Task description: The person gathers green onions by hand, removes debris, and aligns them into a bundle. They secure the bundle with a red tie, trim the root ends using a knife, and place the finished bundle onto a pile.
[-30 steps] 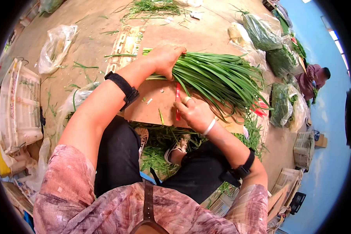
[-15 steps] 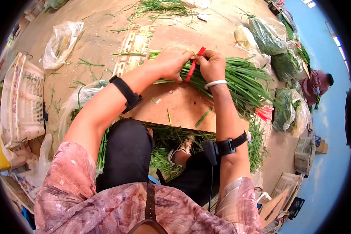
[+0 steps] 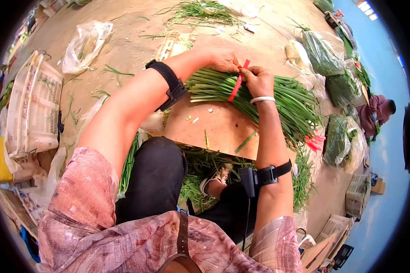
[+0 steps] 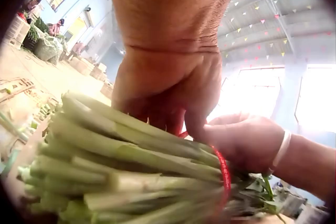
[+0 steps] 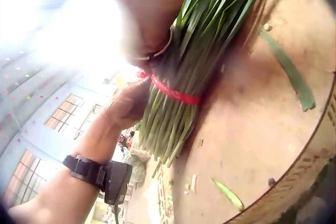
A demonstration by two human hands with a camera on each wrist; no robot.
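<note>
A thick bundle of garlic chives (image 3: 278,93) lies across the board, cut stalk ends to the left and leaves to the right. Round its stalks runs a red tie strip (image 3: 236,86), also visible as a red band (image 5: 176,95) in the right wrist view. At the bundle's far side, my left hand (image 3: 223,59) pinches the strip between fingers and thumb. Close against it, my right hand (image 3: 260,82), with a pale bangle at the wrist, pinches the strip as well. The left wrist view shows the stalk ends (image 4: 121,171) near, with both hands meeting above the band.
The brown board (image 3: 209,129) carries a few leaf scraps. More red strips (image 3: 314,143) lie by its right end. Loose greens (image 3: 200,175) cover the floor beneath. Filled plastic bags (image 3: 339,139) line the right, near another person (image 3: 373,111). A white crate (image 3: 41,104) stands at left.
My right hand has brought the red strip up from the board's near side and round the bundle. My left hand has gone from gripping the stalks to pinching the strip beside it.
</note>
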